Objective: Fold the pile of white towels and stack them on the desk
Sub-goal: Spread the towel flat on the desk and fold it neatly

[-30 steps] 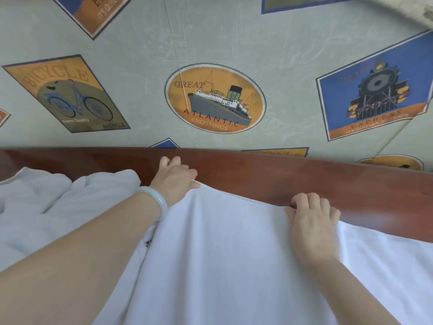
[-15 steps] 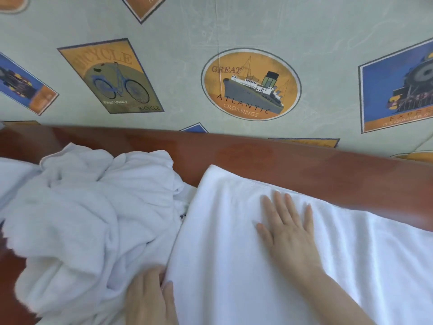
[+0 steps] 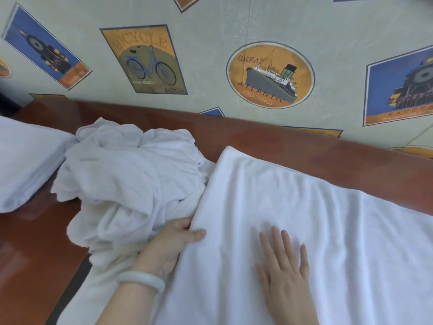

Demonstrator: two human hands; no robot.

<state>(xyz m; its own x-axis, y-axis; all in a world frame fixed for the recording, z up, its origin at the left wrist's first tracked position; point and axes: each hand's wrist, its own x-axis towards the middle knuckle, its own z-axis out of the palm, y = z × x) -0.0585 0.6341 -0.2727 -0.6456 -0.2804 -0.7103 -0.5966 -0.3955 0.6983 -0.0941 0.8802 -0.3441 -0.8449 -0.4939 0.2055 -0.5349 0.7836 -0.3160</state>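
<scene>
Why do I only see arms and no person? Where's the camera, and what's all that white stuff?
The camera sits on the person's head and looks down, so you see only their two bare hands, no machine. The left hand, with a pale bracelet on its wrist, pinches the edge of a flat towel spread on the brown desk. The right hand lies open on top of that towel. To its left is a crumpled pile of white towels not yet folded, and at the far left a folded stack. The pictures of a ship and a bicycle are on the wall behind.
</scene>
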